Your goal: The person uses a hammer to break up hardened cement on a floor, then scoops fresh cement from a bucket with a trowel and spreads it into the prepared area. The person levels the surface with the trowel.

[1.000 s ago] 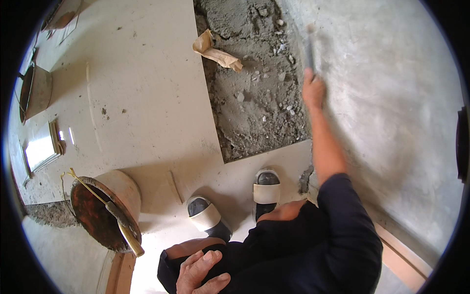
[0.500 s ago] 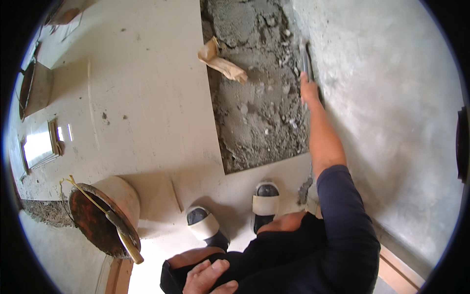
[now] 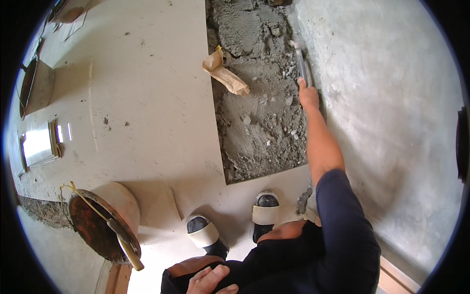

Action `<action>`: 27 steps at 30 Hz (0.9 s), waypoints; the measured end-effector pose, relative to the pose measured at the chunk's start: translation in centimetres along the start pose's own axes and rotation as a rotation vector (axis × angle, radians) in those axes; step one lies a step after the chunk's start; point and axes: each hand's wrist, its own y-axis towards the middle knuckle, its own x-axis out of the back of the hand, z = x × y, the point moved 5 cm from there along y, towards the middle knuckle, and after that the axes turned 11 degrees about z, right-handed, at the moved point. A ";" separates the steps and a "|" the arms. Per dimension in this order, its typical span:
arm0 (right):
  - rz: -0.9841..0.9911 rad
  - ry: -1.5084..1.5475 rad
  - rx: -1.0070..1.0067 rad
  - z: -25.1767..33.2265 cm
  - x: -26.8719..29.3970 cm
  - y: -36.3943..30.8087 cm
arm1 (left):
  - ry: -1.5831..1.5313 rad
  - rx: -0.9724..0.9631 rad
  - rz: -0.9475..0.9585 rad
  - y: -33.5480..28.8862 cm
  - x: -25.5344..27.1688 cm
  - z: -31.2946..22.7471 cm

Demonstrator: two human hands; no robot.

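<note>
My right hand (image 3: 309, 96) is closed around the handle of what looks like a hammer (image 3: 301, 62). Its pale head is at the far end, low over the rough grey mortar bed (image 3: 259, 110), beside the foot of the wall. Bent over my lap, my left hand (image 3: 209, 280) has its fingers stretched out and holds nothing; its lower part is cut off by the picture's edge. A crumpled brown paper piece (image 3: 226, 78) lies across the mortar's left border, away from both hands.
Large pale floor tiles (image 3: 152, 98) border the mortar on the left. A grey plastered wall (image 3: 387, 93) rises at the right. At lower left a dirty bucket (image 3: 120, 206) lies tilted, with a wooden-handled tool (image 3: 128, 250) across its mouth. Another bucket (image 3: 43, 88) is farther left.
The hammer's head has shifted left, slightly away from the wall, and is less blurred. My view has tipped a little, so the floor sits lower. My left hand stays over my lap.
</note>
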 end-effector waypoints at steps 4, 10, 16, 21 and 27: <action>-0.112 0.134 0.265 2.0 1.8 1.1 | -0.019 0.018 0.010 0.1 -0.2 0.2; -0.360 0.114 0.392 2.3 3.9 1.4 | -0.048 0.005 0.000 0.9 -0.3 0.5; 0.016 0.258 0.171 -0.4 -2.4 1.3 | -0.047 -0.005 0.051 0.3 -1.0 -0.2; -0.214 0.123 0.434 -1.0 -1.4 -1.0 | -0.045 0.037 0.041 0.8 -1.2 -0.2; 0.232 0.457 -0.041 -5.4 -1.4 -2.2 | -0.013 0.024 0.060 0.6 -0.9 -0.5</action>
